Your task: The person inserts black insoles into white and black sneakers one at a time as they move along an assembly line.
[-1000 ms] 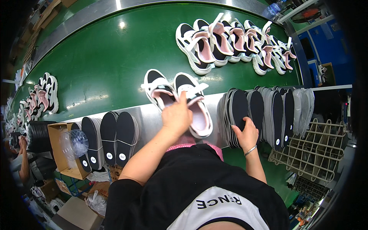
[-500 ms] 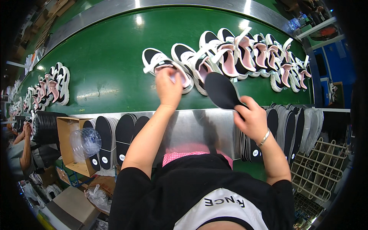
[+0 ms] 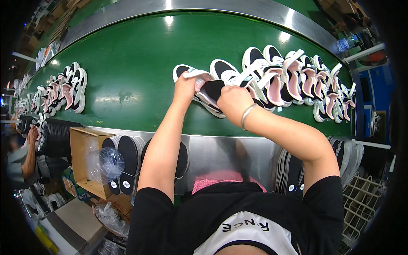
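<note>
A black insole (image 3: 212,89) is pinched in my right hand (image 3: 235,103), its front end at the opening of a black-and-white sneaker (image 3: 181,69) with pink lining. My left hand (image 3: 184,90) grips that sneaker by its tongue, and the opening is spread. Part of the insole is hidden under my right fingers. Just right of this sneaker lies another sneaker (image 3: 222,68), partly covered by my right hand. Several more sneakers (image 3: 293,76) of the same kind stand in a row to the right, tongues and straps pulled up.
Stacks of black insoles (image 3: 128,155) stand left of me, beside a cardboard box (image 3: 80,157) and a clear plastic container (image 3: 106,163). More insole stacks (image 3: 285,170) stand to the right. Farther left on the green belt (image 3: 127,63) are other sneakers (image 3: 76,89); a co-worker's arm (image 3: 29,155) shows beyond.
My right hand has brought the insole left and down to the sneaker's opening. My left hand has taken hold of the tongue and pulled it open. The view has shifted slightly.
</note>
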The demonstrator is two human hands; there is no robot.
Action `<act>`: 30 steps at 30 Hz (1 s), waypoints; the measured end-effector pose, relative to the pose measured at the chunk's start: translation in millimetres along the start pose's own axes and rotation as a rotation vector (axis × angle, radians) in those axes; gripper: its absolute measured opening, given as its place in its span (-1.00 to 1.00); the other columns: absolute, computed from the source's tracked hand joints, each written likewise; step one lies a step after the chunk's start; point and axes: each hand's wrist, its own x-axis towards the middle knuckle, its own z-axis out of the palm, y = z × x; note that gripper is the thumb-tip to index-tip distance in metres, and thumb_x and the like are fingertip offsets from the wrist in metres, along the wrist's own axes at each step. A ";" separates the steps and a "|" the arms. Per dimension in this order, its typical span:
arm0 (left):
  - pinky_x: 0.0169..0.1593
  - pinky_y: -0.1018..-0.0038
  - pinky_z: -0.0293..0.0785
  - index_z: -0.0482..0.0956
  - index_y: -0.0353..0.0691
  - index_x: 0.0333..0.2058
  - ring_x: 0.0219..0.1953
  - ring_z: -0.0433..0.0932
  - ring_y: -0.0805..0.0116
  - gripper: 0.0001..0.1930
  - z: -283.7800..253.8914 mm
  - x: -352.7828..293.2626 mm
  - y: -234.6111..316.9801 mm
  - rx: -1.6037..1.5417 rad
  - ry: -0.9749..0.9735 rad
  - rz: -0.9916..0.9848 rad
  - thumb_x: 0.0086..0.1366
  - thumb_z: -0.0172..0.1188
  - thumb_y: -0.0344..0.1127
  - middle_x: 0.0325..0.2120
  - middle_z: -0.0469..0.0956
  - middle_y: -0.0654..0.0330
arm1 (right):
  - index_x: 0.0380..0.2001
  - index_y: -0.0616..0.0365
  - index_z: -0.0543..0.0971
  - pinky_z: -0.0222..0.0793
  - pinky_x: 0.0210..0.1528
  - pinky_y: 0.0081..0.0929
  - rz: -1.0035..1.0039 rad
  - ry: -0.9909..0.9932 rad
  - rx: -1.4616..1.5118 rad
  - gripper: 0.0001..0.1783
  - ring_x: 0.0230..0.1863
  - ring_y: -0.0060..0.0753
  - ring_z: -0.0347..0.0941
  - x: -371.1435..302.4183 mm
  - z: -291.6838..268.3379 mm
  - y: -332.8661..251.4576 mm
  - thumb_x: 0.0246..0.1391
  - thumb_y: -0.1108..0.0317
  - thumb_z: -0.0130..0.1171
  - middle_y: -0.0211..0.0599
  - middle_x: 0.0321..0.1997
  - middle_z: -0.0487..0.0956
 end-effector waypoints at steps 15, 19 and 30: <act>-0.41 0.49 0.35 0.43 -0.31 -0.42 -0.53 0.47 0.34 -0.75 3.5 -14.9 -17.1 0.162 0.044 0.045 0.13 -0.06 -0.22 -0.59 0.50 0.10 | -0.53 0.17 0.56 0.40 -0.42 -0.42 -0.214 -0.304 0.040 -0.85 -0.38 -0.26 0.48 0.7 -5.8 24.8 -0.26 0.45 0.04 -0.21 -0.45 0.53; -0.35 0.40 0.38 0.44 -0.31 -0.34 -0.44 0.51 0.16 -0.74 7.8 -19.7 -28.5 0.191 0.132 0.135 0.14 -0.07 -0.22 -0.54 0.51 0.01 | -0.45 0.25 0.54 0.42 -0.35 -0.38 -0.074 -0.106 0.086 -0.79 -0.29 -0.17 0.43 1.7 36.5 -7.6 -0.25 0.45 0.02 -0.08 -0.35 0.45; -0.38 0.28 0.37 0.39 -0.30 -0.44 -0.43 0.47 -0.03 -0.73 5.4 -20.3 -35.2 0.380 0.189 0.212 0.14 -0.07 -0.17 -0.53 0.49 -0.06 | -0.46 0.12 0.52 0.33 -0.30 -0.46 0.044 -0.006 0.012 -0.83 -0.32 -0.28 0.42 -14.7 27.1 -11.1 -0.22 0.37 0.04 -0.23 -0.36 0.48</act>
